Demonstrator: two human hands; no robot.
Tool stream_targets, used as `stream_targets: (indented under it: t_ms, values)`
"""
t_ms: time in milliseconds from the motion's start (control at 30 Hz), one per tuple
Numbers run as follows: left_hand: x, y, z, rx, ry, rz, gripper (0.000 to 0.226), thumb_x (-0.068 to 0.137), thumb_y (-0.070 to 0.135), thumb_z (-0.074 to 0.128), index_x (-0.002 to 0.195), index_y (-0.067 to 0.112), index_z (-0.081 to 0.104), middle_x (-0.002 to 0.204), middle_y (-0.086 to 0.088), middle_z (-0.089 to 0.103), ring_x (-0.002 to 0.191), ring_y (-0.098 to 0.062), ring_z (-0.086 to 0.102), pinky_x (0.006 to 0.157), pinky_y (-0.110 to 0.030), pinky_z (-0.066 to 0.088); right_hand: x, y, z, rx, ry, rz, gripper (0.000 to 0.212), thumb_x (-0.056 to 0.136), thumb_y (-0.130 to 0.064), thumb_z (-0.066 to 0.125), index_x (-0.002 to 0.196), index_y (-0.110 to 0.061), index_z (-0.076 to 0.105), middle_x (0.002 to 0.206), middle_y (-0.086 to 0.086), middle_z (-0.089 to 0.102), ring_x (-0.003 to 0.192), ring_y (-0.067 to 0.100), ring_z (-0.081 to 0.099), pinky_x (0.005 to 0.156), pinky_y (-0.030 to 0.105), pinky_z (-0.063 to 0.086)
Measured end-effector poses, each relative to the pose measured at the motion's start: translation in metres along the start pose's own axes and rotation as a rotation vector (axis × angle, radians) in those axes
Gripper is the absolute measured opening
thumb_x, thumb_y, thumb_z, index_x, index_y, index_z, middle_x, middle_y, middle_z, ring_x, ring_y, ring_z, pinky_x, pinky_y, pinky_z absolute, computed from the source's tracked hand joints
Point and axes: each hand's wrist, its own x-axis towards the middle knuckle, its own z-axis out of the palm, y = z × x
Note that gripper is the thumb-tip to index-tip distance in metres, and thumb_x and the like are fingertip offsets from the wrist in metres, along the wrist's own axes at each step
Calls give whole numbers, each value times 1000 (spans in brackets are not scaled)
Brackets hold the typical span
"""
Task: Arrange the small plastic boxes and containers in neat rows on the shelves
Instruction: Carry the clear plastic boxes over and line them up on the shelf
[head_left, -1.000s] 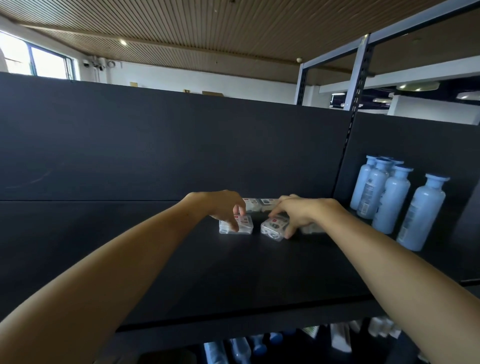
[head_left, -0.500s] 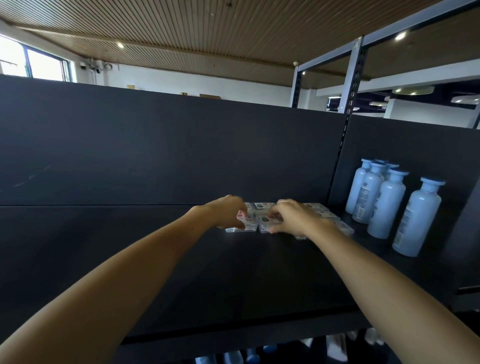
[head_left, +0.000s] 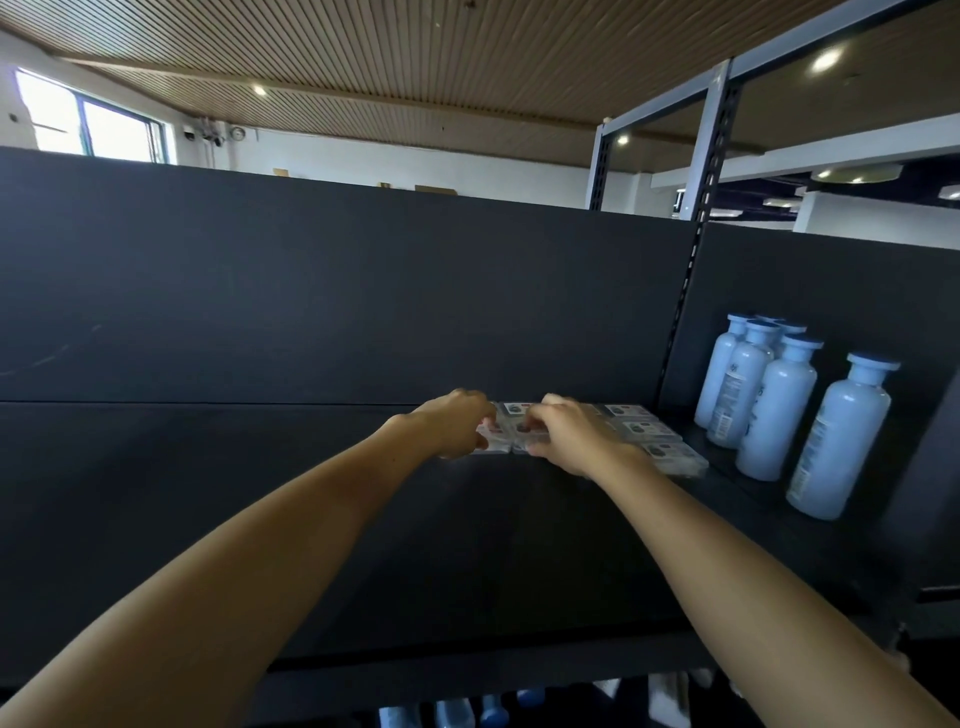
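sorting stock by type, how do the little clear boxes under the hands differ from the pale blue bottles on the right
The small plastic boxes lie flat and low on the shelf; the pale blue bottles stand upright and tall. The boxes are clear and rectangular, packed edge to edge in rows; the bottles are opaque and round, in a looser cluster. The left hand and right hand touch boxes only, not bottles. Both kinds carry labels.

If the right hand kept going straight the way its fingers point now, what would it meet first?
The right hand points toward the back of the shelf, its fingers already on the small clear boxes. Going on, it would likely push the back-row box into the dark back panel, though the depth is hard to judge.
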Motion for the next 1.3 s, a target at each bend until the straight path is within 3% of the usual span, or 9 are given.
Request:
stream_targets:
  t_ms: [300, 467, 700, 1033, 1300]
  values:
    - [-37, 10, -10, -9, 37, -108, 40, 93, 30, 57, 131, 19, 56, 133, -3, 58, 115, -26, 58, 93, -45, 51, -13, -18, 3, 13, 5, 7, 46, 91, -8, 61, 136, -20, 56, 131, 2, 53, 112, 25, 57, 92, 43, 52]
    - [-76, 0, -24, -26, 93, -139, 16, 85, 28, 49, 96, 23, 60, 106, 2, 64, 93, -25, 62, 76, -47, 56, -21, -53, 6, 117, 37, -134, 42, 97, -18, 55, 139, -19, 54, 144, 3, 50, 128, 28, 50, 104, 43, 44]
    - [-146, -20, -33, 82, 141, -294, 39, 93, 31, 54, 130, 19, 53, 135, 0, 54, 120, -25, 54, 91, -43, 49, -31, -115, -5, 111, 0, -230, 49, 97, -30, 60, 143, -18, 46, 140, 3, 47, 124, 27, 51, 99, 43, 47]
    - [-323, -99, -66, 211, 205, -437, 34, 91, 29, 54, 121, 15, 55, 127, -3, 59, 117, -27, 54, 82, -35, 39, -70, -293, -14, 187, 14, -387, 53, 97, -36, 60, 146, -20, 43, 144, 1, 45, 127, 28, 49, 101, 45, 46]
    - [-514, -174, -72, 168, 218, -621, 35, 90, 33, 56, 122, 19, 54, 123, -1, 60, 114, -28, 57, 84, -41, 51, -136, -482, -6, 214, 26, -555, 50, 98, -33, 59, 142, -16, 43, 141, 7, 46, 126, 30, 48, 101, 44, 43]
